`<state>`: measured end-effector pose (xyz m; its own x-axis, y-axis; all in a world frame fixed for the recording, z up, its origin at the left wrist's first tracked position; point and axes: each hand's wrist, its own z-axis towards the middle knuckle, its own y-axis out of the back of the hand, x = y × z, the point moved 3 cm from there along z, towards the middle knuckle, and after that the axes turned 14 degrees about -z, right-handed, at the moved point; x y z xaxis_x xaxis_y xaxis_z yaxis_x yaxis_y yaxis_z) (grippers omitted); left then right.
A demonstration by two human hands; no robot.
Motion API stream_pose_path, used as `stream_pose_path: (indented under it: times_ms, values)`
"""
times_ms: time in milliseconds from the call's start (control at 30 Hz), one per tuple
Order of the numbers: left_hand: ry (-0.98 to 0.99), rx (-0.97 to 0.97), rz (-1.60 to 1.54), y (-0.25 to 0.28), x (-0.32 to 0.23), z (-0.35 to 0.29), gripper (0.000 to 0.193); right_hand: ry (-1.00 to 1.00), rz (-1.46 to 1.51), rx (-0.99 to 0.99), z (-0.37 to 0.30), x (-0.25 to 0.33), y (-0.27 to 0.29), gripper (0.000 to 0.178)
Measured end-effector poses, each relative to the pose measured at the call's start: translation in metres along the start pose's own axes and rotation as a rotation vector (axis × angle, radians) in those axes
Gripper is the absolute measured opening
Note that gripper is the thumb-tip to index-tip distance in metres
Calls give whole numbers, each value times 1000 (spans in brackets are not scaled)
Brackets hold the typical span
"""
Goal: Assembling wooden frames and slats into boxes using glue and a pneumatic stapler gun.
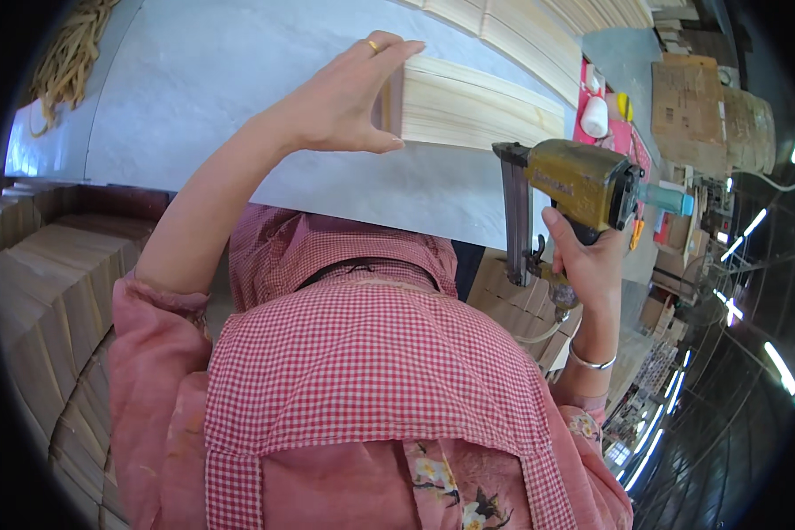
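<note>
My left hand [349, 99] spans the near-left end of a long pale wooden piece [481, 104], thumb on one long edge and fingers on the other. The piece looks like several boards laid together or a narrow box; a darker strip of wood shows at its end beside my palm. My right hand [589, 269] is wrapped round the grip of a yellow-brown and black nail gun [574, 181]. Its nose lies close to the right end of the wooden piece; whether they touch I cannot tell. A hose runs off below the gun.
The wood lies on a grey-white worktop [194, 97]. Long pale boards [512, 35] are stacked at its far side. At right lie a white roll [594, 117] and a yellow tape roll [624, 106]. Stacked wooden boards [57, 300] stand at left, cardboard boxes [687, 93] at far right.
</note>
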<state>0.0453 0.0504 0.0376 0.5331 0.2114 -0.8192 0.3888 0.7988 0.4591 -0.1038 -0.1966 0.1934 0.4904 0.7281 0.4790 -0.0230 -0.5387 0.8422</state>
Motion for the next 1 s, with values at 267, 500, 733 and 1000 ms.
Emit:
stream_pose_path:
  times_ms: [267,500,733,1000]
  values:
    - [9,-21,-214,-7,9,-8,94,183,-28,88,-8,23,-29,25]
    - [-74,-91,-252,-11,10,-3,92,169,-19,121,-7,34,-38,26]
    - [-36,-98,-258,-14,11,-3,98,159,0,122,-5,38,-42,28]
    - [-100,-153,-273,-16,14,-4,96,57,-29,156,-7,47,-40,29]
